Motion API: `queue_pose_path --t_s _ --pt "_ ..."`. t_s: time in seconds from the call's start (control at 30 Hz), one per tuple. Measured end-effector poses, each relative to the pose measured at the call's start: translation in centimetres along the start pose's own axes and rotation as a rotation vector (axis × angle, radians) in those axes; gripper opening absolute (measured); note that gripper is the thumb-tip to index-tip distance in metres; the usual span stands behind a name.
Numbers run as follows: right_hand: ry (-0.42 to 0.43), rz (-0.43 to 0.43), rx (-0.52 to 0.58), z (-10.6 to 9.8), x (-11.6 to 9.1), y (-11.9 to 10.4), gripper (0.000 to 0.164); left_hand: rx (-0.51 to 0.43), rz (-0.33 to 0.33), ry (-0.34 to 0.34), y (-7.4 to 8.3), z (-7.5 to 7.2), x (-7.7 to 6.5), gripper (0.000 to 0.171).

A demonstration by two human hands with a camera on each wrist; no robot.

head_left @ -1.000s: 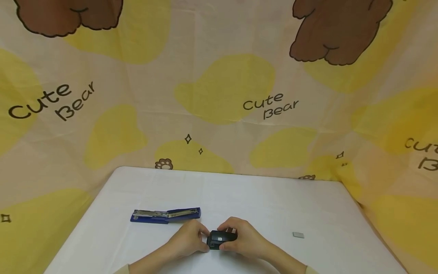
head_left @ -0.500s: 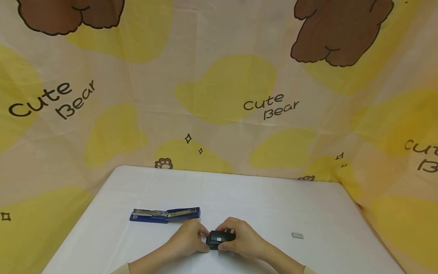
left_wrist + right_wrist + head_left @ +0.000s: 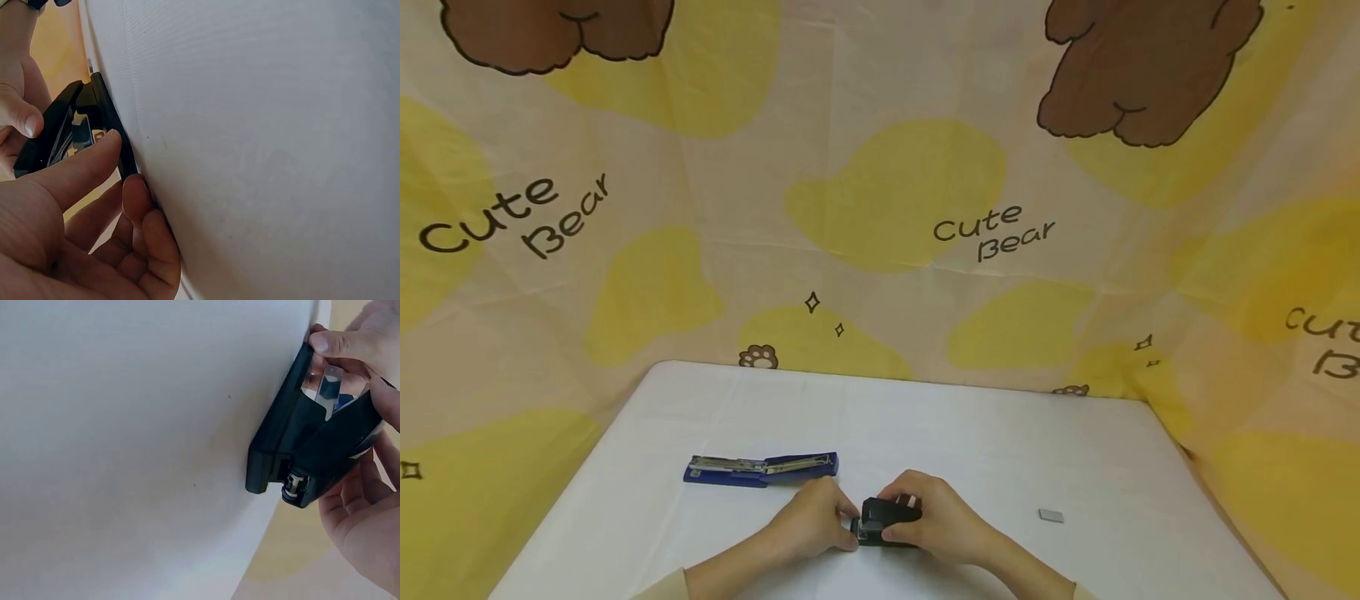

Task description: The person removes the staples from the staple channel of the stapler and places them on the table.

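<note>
A black stapler (image 3: pixel 891 512) stands on the white table between both hands, its top cover lifted away from the base. My left hand (image 3: pixel 814 521) pinches the front end of the stapler's base between thumb and fingers, seen closely in the left wrist view. With thumb and fingers, my right hand (image 3: pixel 942 521) grips the raised top cover from its two sides. In the right wrist view the metal magazine (image 3: pixel 329 394) shows in the gap between cover and base, and the hinge end (image 3: pixel 295 486) faces the camera.
Behind the left hand a blue stapler (image 3: pixel 760 469) lies opened out flat. A small grey strip of staples (image 3: pixel 1051 516) lies to the right of the right hand. The white table (image 3: pixel 962 433) meets a patterned cloth (image 3: pixel 880 317) at its far edge.
The black stapler's top cover has swung up from the base, and my right hand has risen slightly with it. My left hand stays on the base's front end.
</note>
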State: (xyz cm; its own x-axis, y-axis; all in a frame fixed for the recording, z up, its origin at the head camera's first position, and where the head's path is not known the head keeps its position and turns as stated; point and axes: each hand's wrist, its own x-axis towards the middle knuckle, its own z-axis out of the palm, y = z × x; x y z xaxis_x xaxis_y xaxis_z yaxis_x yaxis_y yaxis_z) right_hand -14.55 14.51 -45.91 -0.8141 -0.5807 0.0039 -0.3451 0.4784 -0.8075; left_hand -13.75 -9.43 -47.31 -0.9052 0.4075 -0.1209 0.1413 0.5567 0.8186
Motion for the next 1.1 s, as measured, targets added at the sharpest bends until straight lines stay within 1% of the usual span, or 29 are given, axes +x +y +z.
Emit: queue_pose_path --t_s 0.17,0.3,0.4,0.63,0.83,1.1 --pt "0.018 -0.026 -0.007 -0.5 -0.3 -0.3 0.031 -0.009 0.021 -0.003 -0.1 0.1 0.1 0.031" --pt "0.04 -0.078 -0.009 -0.8 -0.6 -0.2 0.031 0.002 0.008 -0.001 -0.1 0.1 0.2 0.031" --pt "0.053 -0.098 -0.002 -1.0 -0.7 -0.1 0.031 0.014 0.002 0.001 -0.1 0.1 0.3 0.031" --pt "0.073 -0.108 -0.008 -1.5 -1.1 -0.1 0.034 0.003 0.008 0.0 -0.1 0.1 0.2 0.031" --pt "0.08 -0.127 -0.007 -2.0 -1.5 0.0 0.031 -0.016 -0.032 0.0 0.1 -0.1 0.2 0.031" --pt "0.083 -0.133 0.042 -2.7 -2.1 0.2 0.029 -0.021 -0.061 0.007 0.3 -0.3 0.1 0.032"
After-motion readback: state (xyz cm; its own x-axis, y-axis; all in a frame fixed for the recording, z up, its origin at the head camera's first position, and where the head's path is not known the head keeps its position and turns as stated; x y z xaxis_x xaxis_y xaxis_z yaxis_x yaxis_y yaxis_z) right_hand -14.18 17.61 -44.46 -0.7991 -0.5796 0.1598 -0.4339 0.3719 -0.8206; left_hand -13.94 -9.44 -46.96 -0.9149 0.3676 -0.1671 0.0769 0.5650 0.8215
